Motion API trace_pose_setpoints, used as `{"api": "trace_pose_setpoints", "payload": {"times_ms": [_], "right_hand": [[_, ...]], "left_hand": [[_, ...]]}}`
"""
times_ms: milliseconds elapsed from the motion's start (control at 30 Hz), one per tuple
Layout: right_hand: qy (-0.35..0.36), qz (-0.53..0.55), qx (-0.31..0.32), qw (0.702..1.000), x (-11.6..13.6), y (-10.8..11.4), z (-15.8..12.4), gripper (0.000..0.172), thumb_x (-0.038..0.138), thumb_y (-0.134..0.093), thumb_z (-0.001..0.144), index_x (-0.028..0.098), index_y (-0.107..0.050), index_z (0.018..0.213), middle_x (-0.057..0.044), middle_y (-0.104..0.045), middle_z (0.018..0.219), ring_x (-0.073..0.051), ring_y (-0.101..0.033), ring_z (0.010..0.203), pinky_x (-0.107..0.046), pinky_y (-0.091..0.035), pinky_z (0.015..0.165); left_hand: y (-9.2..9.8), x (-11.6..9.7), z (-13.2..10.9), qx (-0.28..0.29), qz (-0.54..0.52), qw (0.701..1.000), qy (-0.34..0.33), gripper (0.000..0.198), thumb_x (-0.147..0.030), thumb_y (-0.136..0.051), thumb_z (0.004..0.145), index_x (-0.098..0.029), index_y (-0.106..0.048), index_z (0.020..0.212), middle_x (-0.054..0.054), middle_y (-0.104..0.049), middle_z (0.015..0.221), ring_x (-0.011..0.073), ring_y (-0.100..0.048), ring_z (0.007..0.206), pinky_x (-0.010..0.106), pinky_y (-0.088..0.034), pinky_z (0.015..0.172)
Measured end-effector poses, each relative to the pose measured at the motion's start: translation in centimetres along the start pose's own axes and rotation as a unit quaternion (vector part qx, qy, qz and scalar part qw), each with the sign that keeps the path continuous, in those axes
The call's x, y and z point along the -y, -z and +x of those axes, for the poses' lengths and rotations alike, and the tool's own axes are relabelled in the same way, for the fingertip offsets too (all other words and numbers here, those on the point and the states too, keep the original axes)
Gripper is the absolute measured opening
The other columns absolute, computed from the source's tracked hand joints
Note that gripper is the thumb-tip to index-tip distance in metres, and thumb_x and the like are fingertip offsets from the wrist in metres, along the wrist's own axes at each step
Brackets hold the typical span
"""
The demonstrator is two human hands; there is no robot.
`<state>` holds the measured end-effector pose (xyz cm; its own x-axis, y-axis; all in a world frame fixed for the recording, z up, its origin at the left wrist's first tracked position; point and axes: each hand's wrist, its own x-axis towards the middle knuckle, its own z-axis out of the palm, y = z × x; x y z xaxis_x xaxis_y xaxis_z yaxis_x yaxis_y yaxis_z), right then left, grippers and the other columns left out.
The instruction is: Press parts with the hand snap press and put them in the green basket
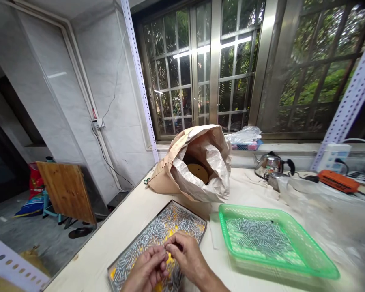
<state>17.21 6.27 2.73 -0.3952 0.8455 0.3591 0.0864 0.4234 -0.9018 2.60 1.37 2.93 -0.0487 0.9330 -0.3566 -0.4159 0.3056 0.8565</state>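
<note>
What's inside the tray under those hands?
Lots of small silvery pieces, like screws, lie in the tray, with yellow patches between them. The left hand and right hand hide part of it, so I can't see what's right beneath them.

No wording legible on worktable (91,259) or around it. Orange device (337,181), far right, shows dark marks, unreadable at this size. White unit (333,156) just behind bears pale blue patches, perhaps print, too blurred to tell. Red bag (34,178), far left, patterned; any lettering indistinct.
</note>
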Motion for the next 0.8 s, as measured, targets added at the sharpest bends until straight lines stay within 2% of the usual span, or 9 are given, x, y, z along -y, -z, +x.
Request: {"api": "trace_pose_setpoints", "payload": {"times_ms": [67,167,333,433,533,667,800], "right_hand": [[0.029,-0.043,0.027,0.998,0.9,1.8,-1.5,0.017,0.020,-0.055,0.089,0.018,-0.065,0.076,-0.002,-0.064,0.076,-0.015,-0.057,0.076,-0.027,-0.042,0.073],[0.047,-0.042,0.077,0.995,2.3,4.4,-4.4,0.016,0.020,-0.055,0.090,0.018,-0.067,0.079,-0.001,-0.065,0.076,-0.014,-0.056,0.077,-0.026,-0.042,0.072],[0.009,-0.059,0.034,0.998,2.7,8.2,-9.6,0.013,0.026,-0.061,0.090,0.019,-0.071,0.086,-0.003,-0.064,0.081,-0.014,-0.058,0.079,-0.027,-0.045,0.072],[-0.026,-0.124,-0.020,0.992,2.9,10.4,-13.3,0.018,0.026,-0.057,0.093,0.020,-0.071,0.101,-0.003,-0.063,0.084,-0.015,-0.059,0.080,-0.029,-0.047,0.074],[-0.062,-0.216,-0.050,0.973,3.2,12.7,-17.2,0.024,0.028,-0.053,0.095,0.021,-0.068,0.111,-0.005,-0.062,0.088,-0.016,-0.059,0.081,-0.031,-0.048,0.074],[-0.090,-0.318,0.010,0.944,2.8,14.0,-21.5,0.027,0.030,-0.053,0.095,0.021,-0.065,0.117,-0.008,-0.062,0.097,-0.022,-0.056,0.093,-0.036,-0.048,0.082],[-0.113,-0.360,0.088,0.922,1.4,12.8,-23.5,0.036,0.034,-0.058,0.092,0.016,-0.060,0.123,-0.011,-0.060,0.100,-0.024,-0.053,0.094,-0.039,-0.047,0.081]], "left_hand": [[-1.0,0.1,-1.3,0.054,0.026,0.998,0.031,0.041,-0.041,-0.090,0.057,-0.012,-0.065,0.072,0.000,-0.059,0.065,0.0068,-0.052,0.054,0.020,-0.048,0.056],[-2.7,0.6,-3.1,0.116,0.052,0.989,0.075,0.040,-0.040,-0.088,0.061,-0.010,-0.064,0.071,0.000,-0.057,0.062,0.0066,-0.053,0.055,0.018,-0.047,0.055],[-6.0,3.2,-4.5,0.181,0.071,0.970,0.148,0.039,-0.036,-0.089,0.059,-0.010,-0.066,0.078,-0.001,-0.060,0.068,0.0045,-0.051,0.053,0.018,-0.048,0.054],[-7.1,4.8,-4.8,0.165,0.159,0.966,0.122,0.041,-0.039,-0.086,0.061,-0.010,-0.066,0.082,0.002,-0.066,0.071,0.0077,-0.057,0.055,0.022,-0.051,0.057],[-7.0,5.9,-4.5,0.120,0.253,0.958,0.067,0.039,-0.040,-0.082,0.062,-0.012,-0.065,0.084,0.002,-0.067,0.070,0.0107,-0.060,0.057,0.024,-0.052,0.058],[-6.0,6.9,-3.5,0.102,0.371,0.921,0.058,0.033,-0.041,-0.076,0.065,-0.012,-0.066,0.078,0.000,-0.063,0.065,0.0098,-0.054,0.053,0.022,-0.045,0.051],[-5.9,7.5,-2.9,0.117,0.461,0.874,0.102,0.036,-0.046,-0.072,0.066,-0.012,-0.070,0.077,-0.002,-0.056,0.057,0.0071,-0.042,0.047,0.020,-0.031,0.044]]}}
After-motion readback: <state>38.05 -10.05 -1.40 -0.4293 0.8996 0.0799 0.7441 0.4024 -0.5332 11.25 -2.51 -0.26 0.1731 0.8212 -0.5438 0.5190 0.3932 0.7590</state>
